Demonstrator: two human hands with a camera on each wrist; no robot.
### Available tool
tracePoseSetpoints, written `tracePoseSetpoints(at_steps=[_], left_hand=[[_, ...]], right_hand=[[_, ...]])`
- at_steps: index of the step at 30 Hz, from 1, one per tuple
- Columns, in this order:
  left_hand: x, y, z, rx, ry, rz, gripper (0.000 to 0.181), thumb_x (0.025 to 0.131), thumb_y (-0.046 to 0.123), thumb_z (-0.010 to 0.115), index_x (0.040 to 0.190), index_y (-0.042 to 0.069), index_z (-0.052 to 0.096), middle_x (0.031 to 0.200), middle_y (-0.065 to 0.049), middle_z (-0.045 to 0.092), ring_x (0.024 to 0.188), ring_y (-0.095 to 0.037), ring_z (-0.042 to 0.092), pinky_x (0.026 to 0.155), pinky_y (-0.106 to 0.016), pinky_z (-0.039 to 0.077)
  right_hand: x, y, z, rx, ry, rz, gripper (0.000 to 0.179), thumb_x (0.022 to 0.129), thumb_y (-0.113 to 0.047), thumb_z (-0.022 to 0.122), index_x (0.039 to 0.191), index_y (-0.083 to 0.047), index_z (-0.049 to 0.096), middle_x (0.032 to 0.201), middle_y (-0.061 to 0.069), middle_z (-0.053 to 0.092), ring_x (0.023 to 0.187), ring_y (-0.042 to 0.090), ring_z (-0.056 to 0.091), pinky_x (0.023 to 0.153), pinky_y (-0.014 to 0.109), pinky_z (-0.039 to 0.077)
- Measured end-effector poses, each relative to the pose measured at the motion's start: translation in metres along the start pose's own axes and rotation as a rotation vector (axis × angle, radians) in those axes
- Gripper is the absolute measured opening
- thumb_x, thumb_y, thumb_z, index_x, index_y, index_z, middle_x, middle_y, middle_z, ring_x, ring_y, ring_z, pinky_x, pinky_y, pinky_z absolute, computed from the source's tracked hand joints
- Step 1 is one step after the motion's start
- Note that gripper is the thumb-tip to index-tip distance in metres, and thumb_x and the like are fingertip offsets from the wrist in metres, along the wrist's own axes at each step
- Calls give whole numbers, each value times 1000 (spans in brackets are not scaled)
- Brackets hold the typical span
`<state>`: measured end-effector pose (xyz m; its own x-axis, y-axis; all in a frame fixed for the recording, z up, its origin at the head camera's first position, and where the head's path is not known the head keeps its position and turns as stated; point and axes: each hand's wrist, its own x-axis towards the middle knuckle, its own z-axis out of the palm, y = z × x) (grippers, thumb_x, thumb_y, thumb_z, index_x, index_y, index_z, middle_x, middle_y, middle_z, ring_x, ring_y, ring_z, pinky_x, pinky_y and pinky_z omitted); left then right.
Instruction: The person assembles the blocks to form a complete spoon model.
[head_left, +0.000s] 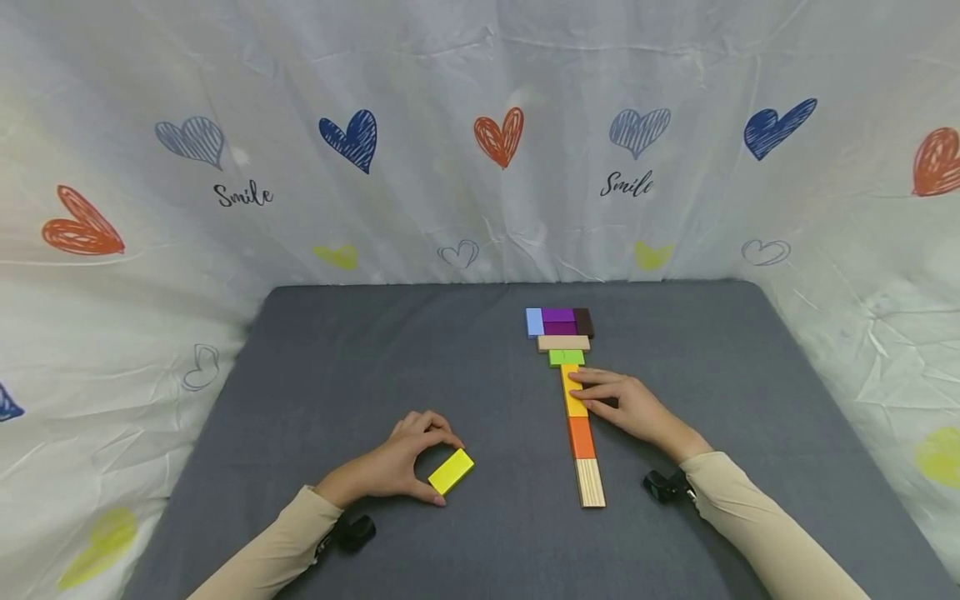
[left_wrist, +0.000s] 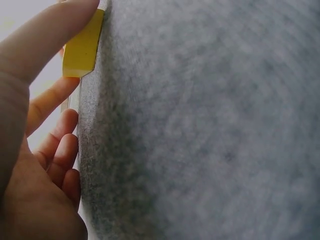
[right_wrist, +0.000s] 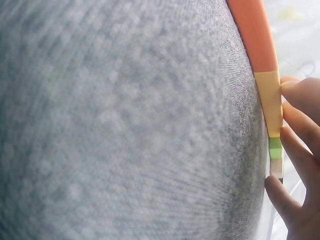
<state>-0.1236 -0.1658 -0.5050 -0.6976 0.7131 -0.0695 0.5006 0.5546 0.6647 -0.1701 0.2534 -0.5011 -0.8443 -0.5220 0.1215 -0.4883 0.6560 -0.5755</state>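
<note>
Between its thumb and index finger my left hand [head_left: 408, 458] pinches a yellow block [head_left: 451, 472], low over the grey cloth. The left wrist view shows the thumb across this yellow block [left_wrist: 82, 47] and the index fingertip at its lower end. My right hand [head_left: 630, 406] touches the amber block [head_left: 573, 392] with its fingertips, fingers fairly straight. Below that block, an orange block [head_left: 581, 438] and a pale striped wooden piece [head_left: 590, 483] continue the line. Above it lie green blocks [head_left: 566, 358], a beige block [head_left: 563, 342], and purple blocks [head_left: 558, 316] between light blue and dark brown ones.
A grey cloth [head_left: 337, 358] covers the table. White curtains [head_left: 420, 67] printed with hearts hang behind and at both sides. A small black camera [head_left: 356, 533] sits at the left wrist and another black camera [head_left: 662, 487] at the right.
</note>
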Motion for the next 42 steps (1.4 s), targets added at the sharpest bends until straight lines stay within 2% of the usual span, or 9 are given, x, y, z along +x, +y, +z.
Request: tracePoseSetpoints(at_steps=[8, 14, 18, 22, 25, 30, 34, 38, 42], left_hand=[[0, 4, -2, -11, 4, -6, 67, 68, 50, 87, 127, 39, 58, 126, 11, 46, 111, -12, 36, 96, -43, 31], [3, 2, -4, -26, 28, 5, 68, 68, 49, 87, 128, 38, 58, 123, 16, 52, 109, -9, 40, 97, -43, 32], [5, 3, -7, -35, 52, 9, 71, 68, 47, 88, 131, 35, 56, 113, 19, 57, 103, -7, 44, 95, -38, 34], [10, 5, -14, -29, 59, -8, 74, 68, 44, 89, 134, 32, 56, 106, 19, 59, 95, -6, 49, 90, -30, 42], [16, 6, -19, -20, 61, -24, 76, 68, 42, 89, 135, 31, 56, 103, 18, 60, 93, -7, 51, 85, -26, 47], [28, 3, -24, 5, 57, -31, 76, 69, 44, 88, 136, 29, 56, 103, 17, 62, 91, -5, 52, 85, -26, 47], [40, 1, -26, 13, 51, -11, 74, 69, 43, 89, 135, 29, 56, 102, 14, 61, 93, -6, 51, 87, -28, 46], [51, 1, -29, 25, 49, 28, 71, 69, 41, 89, 131, 26, 58, 100, 6, 59, 93, -11, 50, 85, -28, 44], [63, 1, -34, 18, 45, 24, 68, 70, 38, 90, 129, 23, 59, 95, 3, 58, 89, -13, 49, 80, -25, 42]], right_hand=[[0, -1, -1, 3, 0, -8, 30, 93, -16, 69, 122, -20, 72, 143, -1, 60, 139, 28, 49, 111, 52, 40], [0, -2, -2, 3, 2, -6, 30, 93, -16, 69, 122, -21, 72, 143, -2, 59, 139, 27, 49, 111, 51, 41], [0, -2, -2, 1, 4, -11, 30, 93, -16, 69, 122, -21, 72, 142, -2, 60, 139, 27, 49, 111, 51, 41], [0, -1, -2, 4, 6, -12, 30, 92, -16, 70, 122, -21, 73, 142, -2, 60, 139, 27, 49, 111, 51, 41], [0, -1, -1, 4, 6, -11, 29, 92, -17, 70, 121, -22, 73, 142, -3, 60, 139, 26, 49, 111, 51, 41], [0, 0, -1, 1, 9, -12, 30, 93, -17, 70, 122, -22, 73, 143, -3, 60, 139, 27, 49, 111, 51, 41], [0, 0, 0, 1, 7, -11, 30, 92, -16, 69, 122, -22, 72, 142, -2, 60, 139, 27, 49, 111, 51, 41], [0, 0, 0, -3, 5, -7, 30, 93, -16, 69, 122, -22, 72, 142, -3, 60, 139, 27, 49, 111, 51, 41], [0, 0, -1, 0, 8, -4, 30, 92, -16, 70, 122, -22, 73, 142, -2, 60, 139, 27, 49, 111, 51, 41]])
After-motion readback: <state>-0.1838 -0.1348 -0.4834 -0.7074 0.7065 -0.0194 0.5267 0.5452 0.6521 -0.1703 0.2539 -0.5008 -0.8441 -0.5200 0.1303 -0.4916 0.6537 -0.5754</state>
